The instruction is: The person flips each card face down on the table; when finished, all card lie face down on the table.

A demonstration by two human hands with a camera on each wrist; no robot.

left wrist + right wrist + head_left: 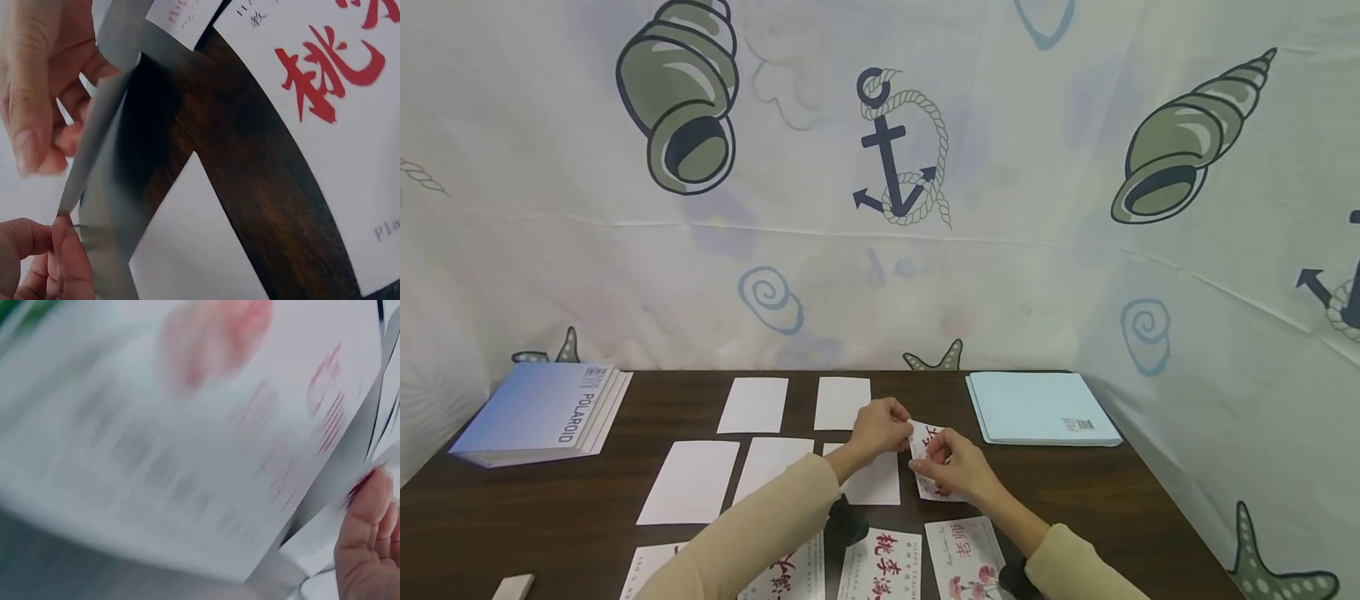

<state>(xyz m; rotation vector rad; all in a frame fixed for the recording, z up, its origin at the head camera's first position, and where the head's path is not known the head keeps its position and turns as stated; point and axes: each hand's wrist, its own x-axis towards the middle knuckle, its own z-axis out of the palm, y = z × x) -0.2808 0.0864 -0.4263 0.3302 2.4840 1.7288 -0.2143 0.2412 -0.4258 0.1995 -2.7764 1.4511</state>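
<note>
Pinching a printed card (923, 435) between closed fingertips, the left hand (880, 429) has its far end; the card lies left of the pale blue stack (1030, 404), long axis near-to-far; the right hand (958, 471), nearer that stack, overlaps it, hold unclear.

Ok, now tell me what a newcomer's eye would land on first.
Probably the dark anchor printed mid-cloth, with a big green shell on either side. Below, the left hand pinches a card, the right hand close against it. At the table's far left sits a blue POLAROID stack.
</note>
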